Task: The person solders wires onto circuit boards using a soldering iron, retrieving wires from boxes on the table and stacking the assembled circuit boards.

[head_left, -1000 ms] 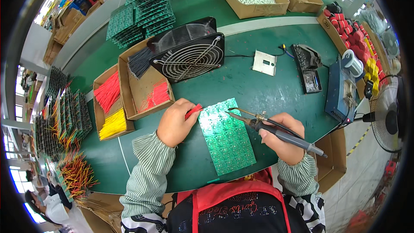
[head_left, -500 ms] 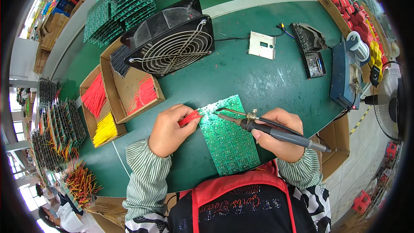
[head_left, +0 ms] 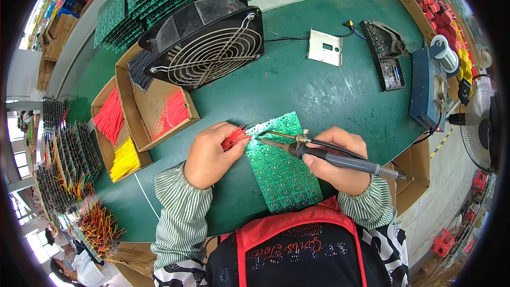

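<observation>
My left hand is closed around a bunch of red wires, whose ends reach the upper left corner of a green circuit board panel. In my right hand is a grey soldering iron with a thin metal tube fixed alongside it. Its tip points left, at or just above the board close to the wire ends; contact is too small to make out. The panel lies on the green table in front of me, its lower end near my red-edged apron.
A black fan stands beyond my left hand, beside cardboard boxes of red wires and yellow wires. At right are a blue soldering station with a solder spool, and a black holder. A metal plate lies farther back.
The iron's tip has shifted slightly left toward the wire ends. The red wires fan out a little more in my left hand. The whole view has shifted slightly.
</observation>
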{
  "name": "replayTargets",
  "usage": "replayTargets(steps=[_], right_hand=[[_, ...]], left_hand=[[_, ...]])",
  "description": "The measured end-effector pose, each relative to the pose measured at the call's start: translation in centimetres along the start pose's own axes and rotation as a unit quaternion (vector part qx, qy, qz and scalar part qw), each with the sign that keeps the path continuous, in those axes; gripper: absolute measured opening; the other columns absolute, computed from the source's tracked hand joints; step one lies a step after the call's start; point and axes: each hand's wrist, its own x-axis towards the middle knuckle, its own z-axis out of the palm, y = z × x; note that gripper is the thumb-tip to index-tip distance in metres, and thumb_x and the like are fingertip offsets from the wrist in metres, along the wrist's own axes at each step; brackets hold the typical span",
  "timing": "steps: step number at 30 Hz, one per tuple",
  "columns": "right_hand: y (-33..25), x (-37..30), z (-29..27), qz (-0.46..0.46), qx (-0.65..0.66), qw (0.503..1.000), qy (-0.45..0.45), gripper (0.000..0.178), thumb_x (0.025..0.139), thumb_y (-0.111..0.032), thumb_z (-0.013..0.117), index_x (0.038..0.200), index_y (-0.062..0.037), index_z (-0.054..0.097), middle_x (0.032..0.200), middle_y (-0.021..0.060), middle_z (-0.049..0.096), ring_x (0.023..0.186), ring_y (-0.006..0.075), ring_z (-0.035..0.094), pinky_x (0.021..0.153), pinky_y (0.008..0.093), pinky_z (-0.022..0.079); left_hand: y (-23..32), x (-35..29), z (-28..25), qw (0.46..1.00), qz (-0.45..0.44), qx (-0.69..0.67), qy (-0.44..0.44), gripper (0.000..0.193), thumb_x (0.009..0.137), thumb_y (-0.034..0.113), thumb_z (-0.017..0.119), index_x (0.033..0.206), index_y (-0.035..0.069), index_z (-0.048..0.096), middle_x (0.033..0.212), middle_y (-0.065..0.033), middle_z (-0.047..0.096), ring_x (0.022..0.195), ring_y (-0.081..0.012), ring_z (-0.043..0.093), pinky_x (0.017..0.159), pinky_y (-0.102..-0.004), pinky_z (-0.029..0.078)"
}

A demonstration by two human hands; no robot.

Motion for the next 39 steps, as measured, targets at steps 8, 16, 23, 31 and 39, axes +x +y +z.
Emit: replayTargets(steps=[8,16,23,31,39], right_hand=[[0.3,0.2,0.1,0.013,-0.004,1.000,-0.001,0.017,0.071,-0.010,0.072,0.082,-0.0010,0.062,0.068,0.0049,0.065,0.060,0.0080,0.062,0.056,0.0229,0.049],[-0.1,0.2,-0.4,-0.003,0.003,1.000,0.010,0.017,0.071,-0.009,0.072,0.082,-0.0001,0.062,0.068,0.0049,0.065,0.059,0.0077,0.061,0.055,0.0228,0.049],[-0.8,-0.4,-1.6,-0.017,-0.026,0.999,0.014,0.017,0.071,-0.008,0.073,0.081,0.0003,0.062,0.067,0.0047,0.065,0.060,0.0079,0.062,0.054,0.0225,0.048],[-0.5,-1.4,-2.0,-0.015,-0.043,0.998,0.033,0.018,0.071,-0.008,0.073,0.082,0.0007,0.062,0.068,0.0056,0.065,0.060,0.0080,0.062,0.055,0.0224,0.048],[0.0,-1.2,-1.9,-0.012,-0.037,0.998,0.050,0.018,0.072,-0.009,0.073,0.083,0.0002,0.062,0.068,0.0052,0.065,0.061,0.0081,0.063,0.056,0.0227,0.049]], left_hand=[[0.2,0.3,-0.3,0.999,-0.013,0.020,-0.033,0.016,0.077,0.011,0.067,0.083,-0.002,0.062,0.075,-0.0150,0.058,0.065,-0.0294,0.056,0.060,-0.0358,0.044],[-0.1,0.4,0.0,1.000,0.010,0.008,-0.005,0.018,0.075,0.009,0.071,0.074,-0.003,0.057,0.065,-0.0083,0.049,0.056,-0.0155,0.043,0.052,-0.0292,0.036],[0.3,-0.1,-0.4,1.000,0.005,0.023,-0.006,0.017,0.076,0.009,0.072,0.075,-0.003,0.059,0.067,-0.0098,0.053,0.058,-0.0179,0.048,0.054,-0.0298,0.039],[3.1,-1.1,-3.6,0.914,0.068,0.307,0.257,0.009,0.076,0.004,0.068,0.083,0.002,0.064,0.079,-0.0125,0.061,0.070,-0.0287,0.061,0.060,-0.0369,0.048],[2.4,0.6,1.1,0.996,0.050,0.072,0.019,0.011,0.076,0.009,0.067,0.085,0.002,0.064,0.077,-0.0114,0.058,0.067,-0.0301,0.058,0.060,-0.0363,0.047]])
